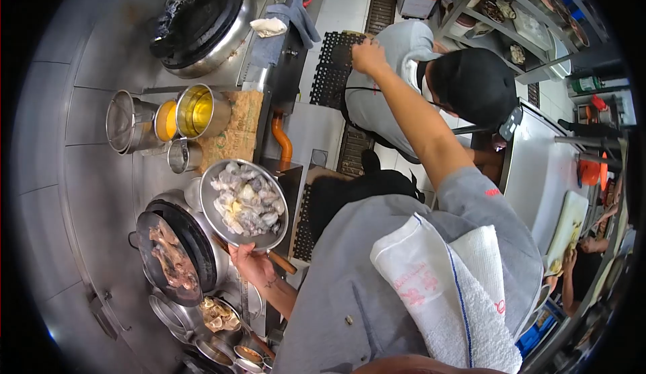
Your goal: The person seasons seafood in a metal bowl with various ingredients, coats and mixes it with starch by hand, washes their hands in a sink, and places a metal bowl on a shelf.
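Observation:
My left hand (252,265) grips the near rim of a round metal bowl (284,216) filled with wet, pale grey-white pieces (243,196) that look like raw seafood. The bowl is tilted, beside the cooking station. My right arm reaches out over the aisle. At its end my right hand (369,56) is closed, beside the grey-shirted back of a bent-over co-worker (397,41); what it holds, if anything, is hidden. Left of the bowl, a dark pan (149,243) bears browned meat pieces (173,256).
Pots, one with yellow liquid (200,110), stand by a worn board (239,122). A large wok (195,24) is at the upper left. Perforated black mats (326,68) lie on the floor. A steel counter (538,165) and another person's hands (568,261) are at right.

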Demonstrator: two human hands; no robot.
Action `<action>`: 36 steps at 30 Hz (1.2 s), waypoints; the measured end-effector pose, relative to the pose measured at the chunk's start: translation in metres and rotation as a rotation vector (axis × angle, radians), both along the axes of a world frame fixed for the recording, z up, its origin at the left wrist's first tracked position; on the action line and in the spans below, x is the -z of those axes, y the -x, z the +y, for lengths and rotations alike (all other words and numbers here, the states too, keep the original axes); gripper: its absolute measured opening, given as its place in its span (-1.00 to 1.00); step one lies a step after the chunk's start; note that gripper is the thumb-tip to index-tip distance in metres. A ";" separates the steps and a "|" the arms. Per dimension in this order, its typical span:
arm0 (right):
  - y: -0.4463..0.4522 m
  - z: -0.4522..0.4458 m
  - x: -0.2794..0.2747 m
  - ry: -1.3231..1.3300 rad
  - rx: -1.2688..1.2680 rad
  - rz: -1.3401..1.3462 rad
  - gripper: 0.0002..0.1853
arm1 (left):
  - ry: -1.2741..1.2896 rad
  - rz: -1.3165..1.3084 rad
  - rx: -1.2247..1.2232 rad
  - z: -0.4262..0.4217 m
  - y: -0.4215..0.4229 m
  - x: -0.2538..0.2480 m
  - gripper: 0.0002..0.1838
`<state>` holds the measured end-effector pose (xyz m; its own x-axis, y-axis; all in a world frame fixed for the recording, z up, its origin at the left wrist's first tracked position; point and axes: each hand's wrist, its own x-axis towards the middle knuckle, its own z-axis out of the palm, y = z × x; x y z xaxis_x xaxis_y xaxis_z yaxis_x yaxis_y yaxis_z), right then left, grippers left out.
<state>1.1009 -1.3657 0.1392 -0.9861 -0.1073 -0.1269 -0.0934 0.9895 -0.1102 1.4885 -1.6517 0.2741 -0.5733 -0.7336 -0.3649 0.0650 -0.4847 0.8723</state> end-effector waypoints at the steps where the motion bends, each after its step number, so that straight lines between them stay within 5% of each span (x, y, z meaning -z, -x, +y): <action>1: 0.010 0.002 0.005 -0.001 -0.010 -0.018 -0.63 | 0.015 0.011 0.070 -0.001 0.007 0.000 -0.57; 7: 0.066 0.007 0.037 -0.418 0.024 -0.252 -0.59 | 0.037 -0.048 0.066 -0.007 0.073 0.010 -0.67; 10: 0.091 0.013 0.050 -0.454 0.035 -0.413 -0.59 | 0.003 -0.039 0.095 -0.017 0.121 0.013 -0.64; 21: 0.081 0.061 0.094 -0.554 0.073 -0.335 -0.64 | 0.005 -0.001 0.236 -0.043 0.284 0.001 -0.54; 26: 0.089 0.060 0.094 -0.540 0.091 -0.408 -0.61 | -0.037 0.025 0.354 -0.044 0.347 0.000 -0.29; 33: 0.180 0.058 0.118 -0.477 0.163 -0.977 -0.63 | 0.109 0.036 0.413 -0.029 0.463 0.017 -0.44; 35: 0.230 0.077 0.180 -0.390 0.381 -1.698 -0.69 | 0.112 0.054 0.457 -0.005 0.513 0.006 -0.45; 36: 0.243 0.091 0.168 -0.370 0.398 -1.685 -0.69 | 0.115 0.073 0.476 0.007 0.537 0.006 -0.45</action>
<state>0.8579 -1.2743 -0.0289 0.2716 0.3510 -0.8961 0.1047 0.9148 0.3900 0.9518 -1.6447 0.2683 -0.8755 -0.4174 -0.2436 -0.0774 -0.3765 0.9232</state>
